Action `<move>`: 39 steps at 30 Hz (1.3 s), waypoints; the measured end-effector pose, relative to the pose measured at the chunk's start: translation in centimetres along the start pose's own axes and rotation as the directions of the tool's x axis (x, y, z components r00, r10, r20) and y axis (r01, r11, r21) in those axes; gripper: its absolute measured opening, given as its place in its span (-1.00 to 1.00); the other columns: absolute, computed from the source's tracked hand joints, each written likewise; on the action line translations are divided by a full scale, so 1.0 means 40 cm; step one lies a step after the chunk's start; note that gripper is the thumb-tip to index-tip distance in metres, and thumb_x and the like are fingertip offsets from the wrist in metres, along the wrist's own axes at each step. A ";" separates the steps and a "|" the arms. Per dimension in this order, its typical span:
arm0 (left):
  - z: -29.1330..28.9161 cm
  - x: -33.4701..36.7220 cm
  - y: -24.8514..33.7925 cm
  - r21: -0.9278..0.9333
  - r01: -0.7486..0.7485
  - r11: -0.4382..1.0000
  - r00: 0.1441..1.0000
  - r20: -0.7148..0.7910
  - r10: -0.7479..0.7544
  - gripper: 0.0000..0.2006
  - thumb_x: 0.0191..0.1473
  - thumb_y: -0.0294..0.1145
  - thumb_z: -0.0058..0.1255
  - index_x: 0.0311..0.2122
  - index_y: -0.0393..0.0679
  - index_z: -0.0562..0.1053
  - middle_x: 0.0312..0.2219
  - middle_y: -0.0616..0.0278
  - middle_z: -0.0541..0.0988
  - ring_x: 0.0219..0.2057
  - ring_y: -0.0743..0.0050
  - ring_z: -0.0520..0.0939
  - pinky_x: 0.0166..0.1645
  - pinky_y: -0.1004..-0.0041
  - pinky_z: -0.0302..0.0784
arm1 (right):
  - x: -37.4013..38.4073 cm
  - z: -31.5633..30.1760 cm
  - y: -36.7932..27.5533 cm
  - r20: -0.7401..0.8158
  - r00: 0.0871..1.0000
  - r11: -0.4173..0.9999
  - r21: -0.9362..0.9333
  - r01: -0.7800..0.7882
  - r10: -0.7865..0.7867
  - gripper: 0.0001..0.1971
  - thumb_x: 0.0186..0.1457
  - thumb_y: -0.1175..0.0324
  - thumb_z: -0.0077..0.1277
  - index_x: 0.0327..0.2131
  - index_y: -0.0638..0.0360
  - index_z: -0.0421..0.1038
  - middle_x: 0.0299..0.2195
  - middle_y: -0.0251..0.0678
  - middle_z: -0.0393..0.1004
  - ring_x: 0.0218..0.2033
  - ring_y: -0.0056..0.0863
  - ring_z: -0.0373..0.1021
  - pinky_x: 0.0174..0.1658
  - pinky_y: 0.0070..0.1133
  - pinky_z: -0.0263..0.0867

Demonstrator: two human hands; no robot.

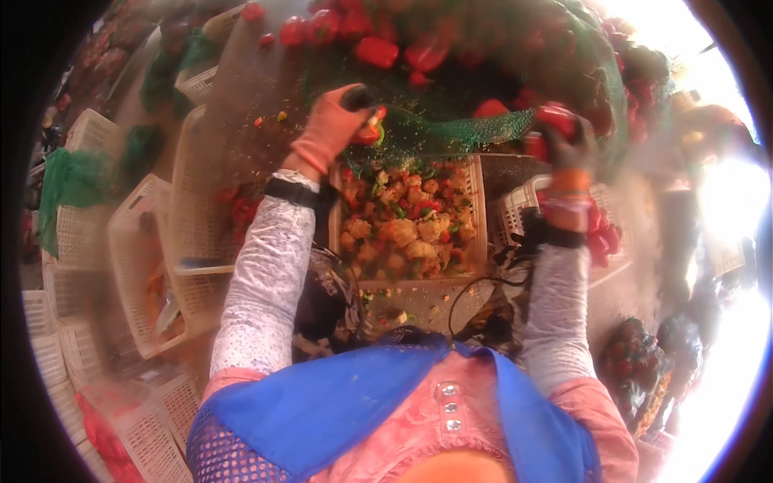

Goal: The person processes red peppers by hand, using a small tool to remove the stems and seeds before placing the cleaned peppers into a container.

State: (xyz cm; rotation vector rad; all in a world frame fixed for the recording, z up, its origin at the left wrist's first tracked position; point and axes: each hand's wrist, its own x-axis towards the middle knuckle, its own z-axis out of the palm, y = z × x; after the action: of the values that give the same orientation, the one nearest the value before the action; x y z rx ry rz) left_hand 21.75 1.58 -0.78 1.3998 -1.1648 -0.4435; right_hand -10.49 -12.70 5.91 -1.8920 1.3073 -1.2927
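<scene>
My left hand [332,122], in an orange glove with dark fingertips, is closed on a pepper core [371,130] of red, pale and green. It is raised above the far left corner of a crate [481,213] heaped with pepper cores and scraps [411,229]. Beyond the crate's far right corner, my right hand [575,153], gloved in dark and orange, grips a red bell pepper [557,120]. That hand is blurred, and its fingers partly cover the pepper. Between the hands stretches the edge of a green mesh net [483,127].
Several red peppers [377,52] lie on and around the net at the far side. Pale plastic crates [138,266] stand along the left. At right, a white basket [515,205] is close to red peppers [602,235]. Dark bags [632,354] sit farther right. Scraps litter the floor.
</scene>
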 end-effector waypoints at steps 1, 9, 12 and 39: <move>-0.051 0.015 -0.040 0.355 -0.095 0.930 0.995 0.026 0.092 -0.89 0.00 -0.39 0.12 -0.36 -0.18 0.51 -0.48 0.05 0.59 -0.46 0.07 0.59 -0.32 0.33 0.48 | 0.043 -0.069 0.045 -0.093 0.994 0.987 -0.145 -0.065 0.052 -0.58 -0.13 0.23 0.31 -0.18 0.19 0.51 -0.28 -0.23 0.56 -0.26 -0.44 0.50 -0.19 -0.53 0.40; 0.051 -0.031 -0.025 0.868 -0.125 0.480 0.952 0.241 -0.189 -0.35 -0.22 -0.20 0.27 0.07 -0.04 0.35 -0.03 0.16 0.50 0.04 0.11 0.48 0.11 0.21 0.42 | 0.083 -0.185 0.173 -0.088 0.995 0.678 -0.728 -0.102 0.054 -0.45 -0.13 0.07 0.22 -0.08 0.18 0.46 -0.18 0.00 0.53 -0.16 -0.09 0.48 -0.04 -0.35 0.37; 0.081 0.000 -0.074 0.693 0.051 0.719 0.960 0.164 -0.227 -0.37 -0.22 -0.28 0.31 0.05 -0.08 0.38 -0.06 0.16 0.52 0.00 0.31 0.52 0.09 0.34 0.44 | 0.076 -0.075 0.232 0.088 0.993 0.915 -0.401 -0.036 0.078 -0.53 -0.05 0.17 0.19 -0.06 0.19 0.46 -0.15 0.01 0.50 -0.08 -0.06 0.43 -0.04 -0.33 0.37; 0.186 -0.029 -0.024 0.036 0.115 0.993 0.958 0.262 -0.120 -0.76 -0.04 -0.27 0.15 -0.32 -0.18 0.45 -0.27 -0.08 0.55 -0.26 -0.04 0.57 -0.21 0.26 0.46 | -0.222 0.174 -0.112 0.699 0.703 0.658 0.470 -0.588 0.128 -0.61 -0.16 0.44 0.34 -0.19 0.27 0.50 -0.38 -0.31 0.58 -0.42 -0.59 0.48 -0.40 -0.65 0.40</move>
State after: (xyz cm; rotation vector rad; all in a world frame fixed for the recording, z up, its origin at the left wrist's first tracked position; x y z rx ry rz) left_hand 15.50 -1.53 -3.76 1.4643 -1.3059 -0.7218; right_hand -3.11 -3.58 2.82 -1.2293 0.6764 -0.6610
